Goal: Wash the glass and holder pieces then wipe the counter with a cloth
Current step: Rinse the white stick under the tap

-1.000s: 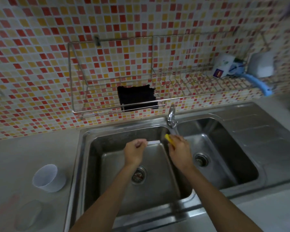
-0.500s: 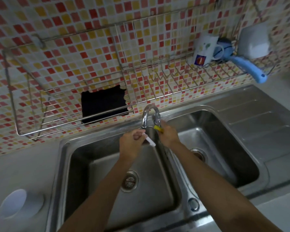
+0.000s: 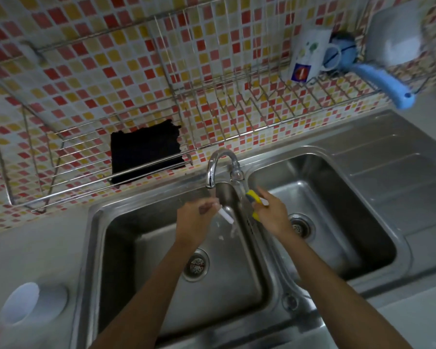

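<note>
Both hands work at the divider between the two basins, just below the tap. Left hand pinches a small white holder piece over the left basin; right hand grips a yellow sponge, with something white against its fingers, too blurred to name. Done well, the piece is probably turned under the spout so every face meets sponge and water, held low against splashing and pinched firmly, since a wet part could slip toward the drain. A white cup sits on the counter; a black cloth hangs on the wall rack.
</note>
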`<action>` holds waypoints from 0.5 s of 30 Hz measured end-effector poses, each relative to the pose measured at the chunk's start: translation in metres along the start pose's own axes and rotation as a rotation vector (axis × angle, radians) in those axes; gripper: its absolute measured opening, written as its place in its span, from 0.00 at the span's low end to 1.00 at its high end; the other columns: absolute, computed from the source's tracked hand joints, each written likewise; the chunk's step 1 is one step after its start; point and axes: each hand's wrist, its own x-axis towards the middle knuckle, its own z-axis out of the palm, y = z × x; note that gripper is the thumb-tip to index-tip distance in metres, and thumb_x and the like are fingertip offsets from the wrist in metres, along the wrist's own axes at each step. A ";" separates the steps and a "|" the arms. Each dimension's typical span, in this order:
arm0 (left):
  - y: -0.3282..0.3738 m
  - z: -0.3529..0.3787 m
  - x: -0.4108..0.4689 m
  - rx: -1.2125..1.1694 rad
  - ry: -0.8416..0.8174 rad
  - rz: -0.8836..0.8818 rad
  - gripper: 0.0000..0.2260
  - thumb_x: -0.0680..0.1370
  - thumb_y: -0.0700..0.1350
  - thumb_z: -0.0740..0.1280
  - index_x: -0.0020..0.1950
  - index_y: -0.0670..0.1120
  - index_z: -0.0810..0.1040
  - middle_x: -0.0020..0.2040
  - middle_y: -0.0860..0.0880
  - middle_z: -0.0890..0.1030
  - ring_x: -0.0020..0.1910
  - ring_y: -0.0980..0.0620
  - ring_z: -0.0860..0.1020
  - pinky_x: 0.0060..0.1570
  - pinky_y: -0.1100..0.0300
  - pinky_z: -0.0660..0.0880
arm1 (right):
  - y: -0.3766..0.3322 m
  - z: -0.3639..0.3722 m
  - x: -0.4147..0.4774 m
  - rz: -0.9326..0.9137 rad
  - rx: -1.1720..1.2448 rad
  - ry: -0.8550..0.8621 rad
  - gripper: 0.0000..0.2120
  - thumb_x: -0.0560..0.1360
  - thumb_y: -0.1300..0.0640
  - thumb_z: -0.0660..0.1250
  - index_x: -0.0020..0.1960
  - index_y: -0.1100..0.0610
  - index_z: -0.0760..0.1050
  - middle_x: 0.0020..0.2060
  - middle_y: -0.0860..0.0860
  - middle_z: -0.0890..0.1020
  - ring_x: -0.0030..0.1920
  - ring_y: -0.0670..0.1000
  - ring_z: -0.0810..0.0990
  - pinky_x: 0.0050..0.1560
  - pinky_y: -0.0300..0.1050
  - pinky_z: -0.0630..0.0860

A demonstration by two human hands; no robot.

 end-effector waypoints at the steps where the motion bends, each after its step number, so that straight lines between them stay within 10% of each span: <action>1: -0.001 0.000 -0.002 0.026 0.034 -0.019 0.06 0.75 0.44 0.71 0.51 0.49 0.84 0.45 0.51 0.86 0.43 0.58 0.82 0.48 0.75 0.72 | 0.006 -0.001 -0.002 0.045 0.075 -0.010 0.22 0.74 0.58 0.67 0.68 0.51 0.72 0.58 0.51 0.80 0.57 0.51 0.78 0.61 0.48 0.73; 7: -0.001 0.001 -0.002 0.083 0.104 -0.045 0.08 0.75 0.45 0.70 0.53 0.47 0.84 0.45 0.49 0.86 0.39 0.63 0.77 0.41 0.85 0.64 | 0.025 -0.001 -0.014 0.251 0.459 -0.023 0.15 0.72 0.60 0.67 0.56 0.46 0.78 0.47 0.53 0.82 0.46 0.57 0.82 0.50 0.64 0.79; 15: 0.005 0.001 0.002 0.018 0.066 0.058 0.07 0.74 0.42 0.72 0.51 0.45 0.84 0.46 0.49 0.85 0.41 0.63 0.80 0.44 0.81 0.70 | 0.022 0.003 -0.026 0.341 0.650 -0.100 0.14 0.78 0.65 0.57 0.57 0.56 0.78 0.45 0.62 0.80 0.37 0.58 0.79 0.30 0.46 0.79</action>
